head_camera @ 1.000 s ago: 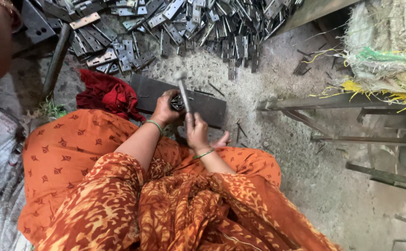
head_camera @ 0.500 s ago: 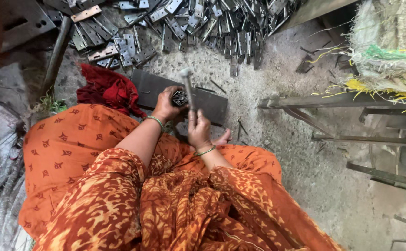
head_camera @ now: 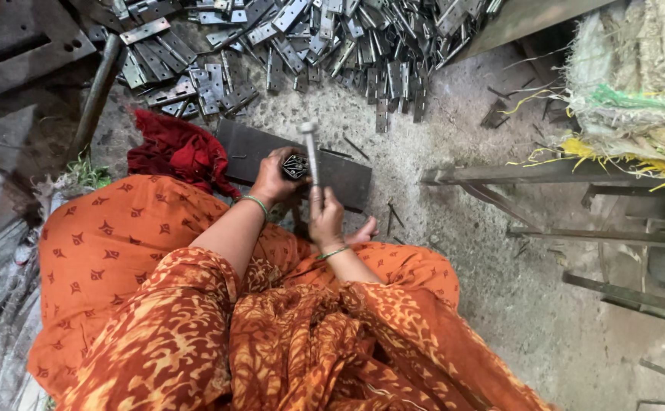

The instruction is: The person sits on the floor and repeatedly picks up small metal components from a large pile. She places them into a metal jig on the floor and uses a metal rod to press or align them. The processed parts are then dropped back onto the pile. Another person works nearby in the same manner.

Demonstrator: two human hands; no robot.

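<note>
1. At the far left we see a dark metal plate (head_camera: 12,46) and a long bar (head_camera: 96,95); a red cloth (head_camera: 176,152) lies just beside our orange lap.
2. Near the middle, our left hand (head_camera: 275,179) is closed around a small dark metal piece (head_camera: 296,166), held on a flat dark block (head_camera: 340,171); it looks hard, stiff and light, so we would pinch it by its sides.
3. Our right hand (head_camera: 325,217) grips the handle of a hammer (head_camera: 311,152), head up; it looks heavy at the top.
4. Above, a heap of metal hinges (head_camera: 332,38) runs off the top edge.
5. At the right, metal frames (head_camera: 545,179) and frayed sacks (head_camera: 637,91) are cut off; our fingers hide much of the small piece.
</note>
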